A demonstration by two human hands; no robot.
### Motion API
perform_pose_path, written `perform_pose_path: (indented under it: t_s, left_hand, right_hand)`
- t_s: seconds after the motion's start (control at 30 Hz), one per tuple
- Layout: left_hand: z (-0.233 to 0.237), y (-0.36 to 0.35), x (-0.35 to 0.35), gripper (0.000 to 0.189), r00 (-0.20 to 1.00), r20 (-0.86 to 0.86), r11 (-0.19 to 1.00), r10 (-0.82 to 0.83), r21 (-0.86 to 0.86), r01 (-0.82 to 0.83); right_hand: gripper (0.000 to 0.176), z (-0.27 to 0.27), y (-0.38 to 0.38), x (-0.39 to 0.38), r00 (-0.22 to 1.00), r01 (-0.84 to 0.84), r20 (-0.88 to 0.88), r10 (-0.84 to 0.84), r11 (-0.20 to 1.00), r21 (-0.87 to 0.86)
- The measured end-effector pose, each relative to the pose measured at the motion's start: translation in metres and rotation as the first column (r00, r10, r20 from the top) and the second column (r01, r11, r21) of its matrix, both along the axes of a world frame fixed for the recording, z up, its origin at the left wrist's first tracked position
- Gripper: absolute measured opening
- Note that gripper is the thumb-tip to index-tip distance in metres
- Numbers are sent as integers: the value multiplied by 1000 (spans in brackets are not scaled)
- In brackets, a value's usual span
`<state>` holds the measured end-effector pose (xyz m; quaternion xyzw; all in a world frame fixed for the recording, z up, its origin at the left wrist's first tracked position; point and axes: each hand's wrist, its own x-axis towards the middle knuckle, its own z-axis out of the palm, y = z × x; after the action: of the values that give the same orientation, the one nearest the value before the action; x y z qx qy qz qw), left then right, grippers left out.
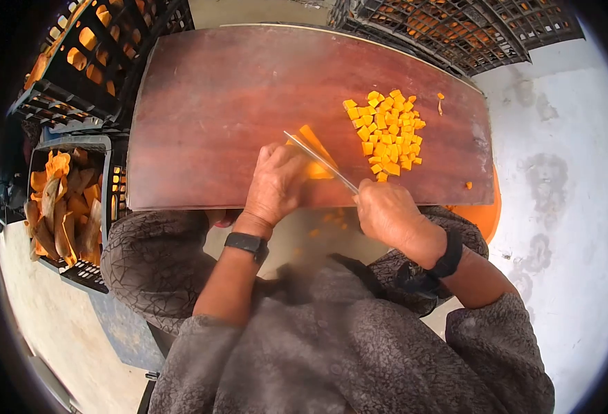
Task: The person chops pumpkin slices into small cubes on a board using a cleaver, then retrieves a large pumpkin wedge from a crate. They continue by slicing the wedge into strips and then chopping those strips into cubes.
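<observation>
My right hand (387,210) is wrapped round the handle of a knife (322,161), whose blade slants up and left across the board. Under and beside the blade lie orange pumpkin strips (315,143), partly hidden. My left hand (276,178) is curled against their left side, pressing them on the reddish-brown board (221,103); its fingertips are partly out of sight behind the hand. Right of the knife spreads a heap of pumpkin cubes (390,134). A dark band circles each wrist.
Left of the board, a black crate (107,141) holds pumpkin peelings (62,207); a taller crate (83,93) with orange pieces stands behind it. More black crates (449,27) are at the far right. An orange basin (480,215) shows under the board's right edge. A few bits (469,185) lie apart.
</observation>
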<state>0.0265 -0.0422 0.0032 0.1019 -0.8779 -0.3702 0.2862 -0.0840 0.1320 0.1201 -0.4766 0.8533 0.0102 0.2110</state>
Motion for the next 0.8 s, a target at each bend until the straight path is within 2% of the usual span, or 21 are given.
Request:
perform_pose_path:
  t_s: [0.23,0.43,0.5,0.63,0.8]
  left_hand:
    - [0,4,-3,34,1000,15,1000,6,-24,-6]
    - [-2,2,-1,34,1000,-2,999,6,-47,-6]
    - [-2,2,1,33,1000,9,999,12,-42,-12]
    - [-1,5,1,33,1000,0,1000,-1,-31,1]
    - [-2,3,-2,33,1000,9,999,25,-40,-25]
  right_hand:
    - [19,-22,-19,-4,1000,-4,19,7,988,-152]
    - [20,-21,-18,-3,998,42,52,-38,996,-78]
    - [20,-27,-14,-2,999,15,39,-9,988,-153]
    - [19,-35,-14,-2,998,61,43,-55,983,-174]
    - [19,-33,-19,-5,999,40,35,-35,984,-173]
